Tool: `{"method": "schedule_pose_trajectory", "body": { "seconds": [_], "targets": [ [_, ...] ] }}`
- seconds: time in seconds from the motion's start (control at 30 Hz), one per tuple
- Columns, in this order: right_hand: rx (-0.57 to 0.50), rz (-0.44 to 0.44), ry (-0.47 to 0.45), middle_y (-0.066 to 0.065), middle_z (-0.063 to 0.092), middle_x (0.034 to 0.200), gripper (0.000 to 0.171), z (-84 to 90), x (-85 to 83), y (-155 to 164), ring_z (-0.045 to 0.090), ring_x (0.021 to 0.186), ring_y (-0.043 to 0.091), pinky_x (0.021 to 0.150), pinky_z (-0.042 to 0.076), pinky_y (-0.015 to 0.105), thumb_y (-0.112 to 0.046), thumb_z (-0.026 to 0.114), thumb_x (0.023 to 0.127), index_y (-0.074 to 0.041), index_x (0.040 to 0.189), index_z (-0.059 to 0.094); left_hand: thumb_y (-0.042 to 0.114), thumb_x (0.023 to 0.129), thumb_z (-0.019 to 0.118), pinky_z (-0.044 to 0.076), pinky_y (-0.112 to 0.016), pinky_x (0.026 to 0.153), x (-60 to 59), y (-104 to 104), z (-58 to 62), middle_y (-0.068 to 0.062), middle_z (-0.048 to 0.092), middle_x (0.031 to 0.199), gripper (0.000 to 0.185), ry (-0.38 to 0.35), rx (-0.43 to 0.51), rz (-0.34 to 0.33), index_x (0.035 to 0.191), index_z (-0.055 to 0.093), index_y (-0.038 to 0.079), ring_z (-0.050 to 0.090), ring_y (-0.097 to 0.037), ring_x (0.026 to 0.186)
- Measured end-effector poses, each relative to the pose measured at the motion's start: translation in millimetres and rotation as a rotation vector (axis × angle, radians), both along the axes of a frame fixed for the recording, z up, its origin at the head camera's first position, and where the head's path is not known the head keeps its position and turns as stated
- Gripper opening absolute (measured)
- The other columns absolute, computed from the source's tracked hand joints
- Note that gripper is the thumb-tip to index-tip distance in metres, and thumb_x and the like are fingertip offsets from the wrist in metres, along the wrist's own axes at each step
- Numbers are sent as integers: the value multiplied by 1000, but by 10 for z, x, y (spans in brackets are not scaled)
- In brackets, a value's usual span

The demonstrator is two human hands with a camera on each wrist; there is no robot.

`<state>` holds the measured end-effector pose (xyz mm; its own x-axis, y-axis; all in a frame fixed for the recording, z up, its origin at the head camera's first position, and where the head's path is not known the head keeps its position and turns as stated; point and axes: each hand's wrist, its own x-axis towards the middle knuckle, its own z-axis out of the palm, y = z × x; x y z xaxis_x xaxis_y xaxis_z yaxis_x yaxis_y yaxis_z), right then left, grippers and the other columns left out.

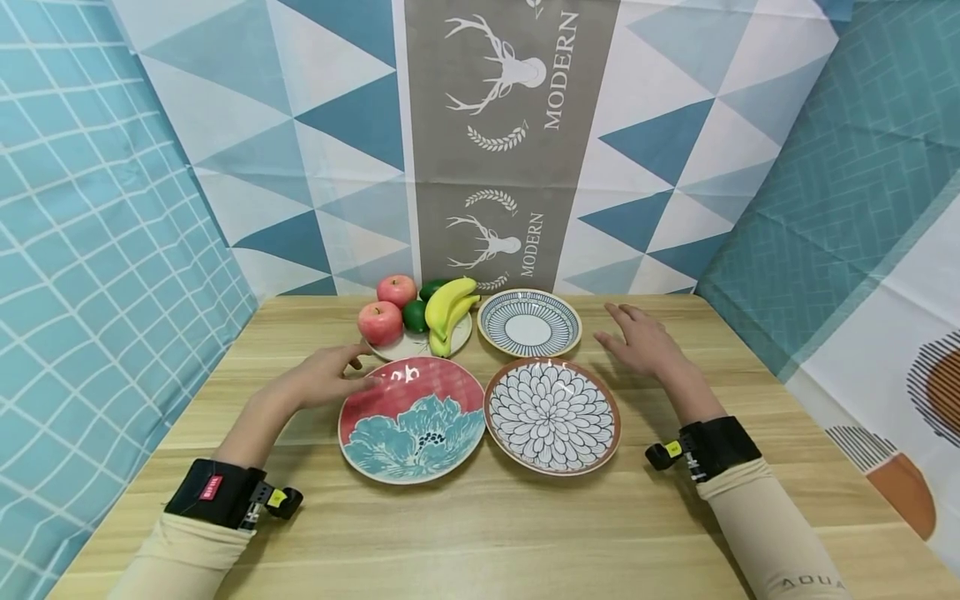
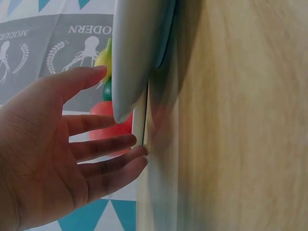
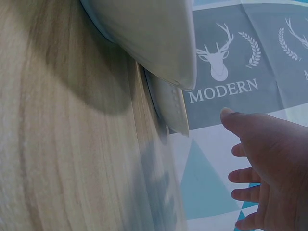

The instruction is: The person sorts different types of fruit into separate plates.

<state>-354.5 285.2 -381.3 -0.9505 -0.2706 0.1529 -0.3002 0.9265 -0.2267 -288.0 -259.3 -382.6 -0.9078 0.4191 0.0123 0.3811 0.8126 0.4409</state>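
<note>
Right hand (image 3: 272, 173) open, fingers relaxed, held clear of wooden table (image 3: 62, 163); two plate undersides (image 3: 149, 38) (image 3: 171, 103) near; deer-print backdrop (image 3: 240, 62) behind

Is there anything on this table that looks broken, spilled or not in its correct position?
Nothing stands out. The three patterned plates, red, petal-patterned and striped, lie flat and whole. The fruit plate holds its apples, bananas and green fruit tidily. Both hands, left and right, are open.
</note>
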Motion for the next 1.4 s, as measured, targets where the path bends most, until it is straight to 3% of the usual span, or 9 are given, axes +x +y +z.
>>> {"method": "schedule_pose_trajectory", "body": {
  "seconds": [0.33,0.67,0.97,1.4],
  "targets": [
    [0,-1,-1,33,26,166,75,-7,-2,-26,25,152,55,119,23,72,-49,48,111,-5,167,25,38,97,75,59,-45,86,18,61,-22,-16,69,122,62,-76,34,-2,144,57,2,66,-32,109],
    [-5,-13,1,34,24,167,77,12,16,-9,25,151,56,118,22,74,-51,46,111,-5,168,23,30,96,78,60,-33,61,14,88,13,-16,69,110,54,-139,73,3,138,59,1,66,-25,91],
    [-13,-1,-4,34,23,167,77,72,30,-14,23,152,56,118,22,74,-52,44,111,-4,167,24,19,92,81,60,-34,62,11,49,14,-14,67,105,55,-173,97,3,138,58,1,64,-25,86],
    [-6,10,-4,33,23,167,78,85,30,-64,23,153,55,118,24,73,-55,44,111,-5,168,24,18,89,86,58,-35,69,-39,-17,-62,-12,66,106,59,-185,124,-18,137,57,4,62,-25,89]
  ]
}}
